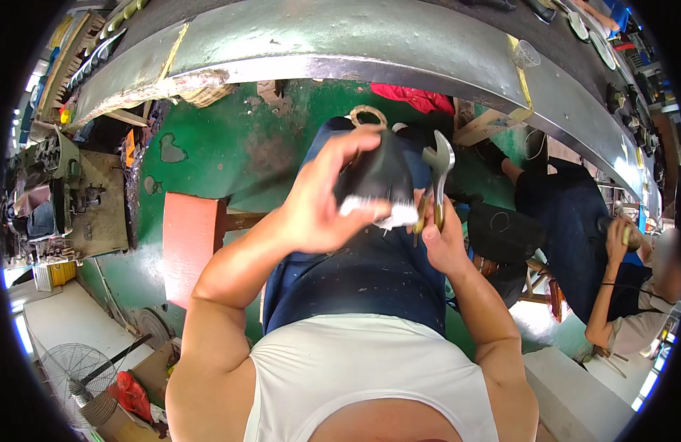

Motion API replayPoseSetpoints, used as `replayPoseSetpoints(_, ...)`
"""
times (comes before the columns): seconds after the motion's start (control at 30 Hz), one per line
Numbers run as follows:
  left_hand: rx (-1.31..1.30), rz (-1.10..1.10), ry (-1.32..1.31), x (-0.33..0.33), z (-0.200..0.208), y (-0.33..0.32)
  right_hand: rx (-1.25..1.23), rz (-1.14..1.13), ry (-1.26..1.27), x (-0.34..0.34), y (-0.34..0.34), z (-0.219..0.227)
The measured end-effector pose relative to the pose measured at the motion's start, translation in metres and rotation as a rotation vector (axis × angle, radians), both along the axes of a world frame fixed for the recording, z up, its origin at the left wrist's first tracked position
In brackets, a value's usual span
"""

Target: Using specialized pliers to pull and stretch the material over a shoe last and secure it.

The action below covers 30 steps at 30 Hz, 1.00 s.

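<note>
My left hand (322, 195) curls round a black shoe upper (377, 168) above my lap, its fingers along the far side and the thumb near the white lower edge. Motion blurs both the upper and that hand. A ragged white lining edge (399, 215) hangs from the near end. On the right, my right hand (445, 239) is closed round the handles of metal pincers (442, 166). Their curved steel head points away from me, just right of the upper. What the right fingertips touch beside the white edge cannot be made out. A beige ring (368, 116) shows beyond the upper.
A long metal-edged bench (370, 66) crosses ahead. A reddish block (189, 247) stands at my left, with machinery (50, 199) beyond it. The fan (79, 383) is at lower left. Another person (627, 295) works at the right beside a black bag-like thing (502, 232).
</note>
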State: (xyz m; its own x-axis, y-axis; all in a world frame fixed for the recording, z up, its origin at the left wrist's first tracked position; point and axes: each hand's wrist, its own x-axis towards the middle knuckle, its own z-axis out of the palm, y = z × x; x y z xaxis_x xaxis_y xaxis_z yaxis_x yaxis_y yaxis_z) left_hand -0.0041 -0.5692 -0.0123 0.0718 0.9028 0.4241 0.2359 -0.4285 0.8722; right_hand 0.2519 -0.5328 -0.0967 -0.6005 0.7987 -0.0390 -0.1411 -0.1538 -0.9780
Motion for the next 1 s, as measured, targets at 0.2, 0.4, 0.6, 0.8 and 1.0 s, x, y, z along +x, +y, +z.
replayPoseSetpoints(0.2, -0.636, 0.100, -0.235, 0.036, -0.141, 0.026, 0.100, -0.198, -0.626, -0.019, 0.005, -0.071)
replayPoseSetpoints(0.4, -0.851, 0.169, 0.103, 0.028, -0.162, 0.000, -0.157, -0.154, -0.709, -0.012, 0.013, -0.078)
replayPoseSetpoints(0.6, -1.022, -0.271, -0.438, 0.005, -0.167, 0.027, 0.052, -0.070, -0.839, 0.003, 0.037, -0.067)
replayPoseSetpoints(0.8, -0.776, -0.191, -0.363, 0.035, -0.178, -0.007, 0.034, -0.012, -0.893, 0.048, 0.026, -0.024)
replayPoseSetpoints(1.0, -0.938, -0.161, 0.245, 0.027, -0.097, 0.015, 0.196, 0.011, -0.938, 0.077, 0.024, 0.026)
